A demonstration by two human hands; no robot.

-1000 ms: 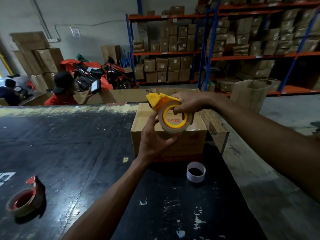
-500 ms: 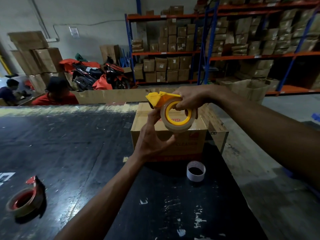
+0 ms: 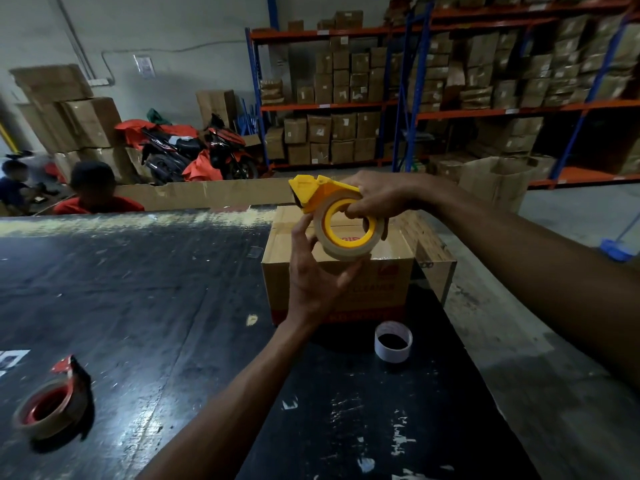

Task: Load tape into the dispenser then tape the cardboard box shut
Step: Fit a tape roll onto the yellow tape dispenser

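I hold a yellow tape dispenser (image 3: pixel 317 192) in the air above a brown cardboard box (image 3: pixel 391 282) that stands on the black table (image 3: pixel 138 306). A roll of tan tape (image 3: pixel 341 250) sits on the dispenser's yellow hub. My right hand (image 3: pixel 377 199) grips the dispenser from the top right, with fingers through the hub. My left hand (image 3: pixel 311 275) cups the tape roll from below and the left, thumb under it and fingers along its left rim. The box's top flaps lie flat.
An empty white tape core (image 3: pixel 393 341) lies on the table just in front of the box. A red dispenser with tape (image 3: pixel 48 403) rests at the near left. Beyond the table's far edge sits a person in red (image 3: pixel 95 195). Shelves of boxes fill the background.
The dispenser and roll have stayed in nearly the same spot over the box. The roll has turned a little, and my left-hand fingers have shifted up along its left rim.
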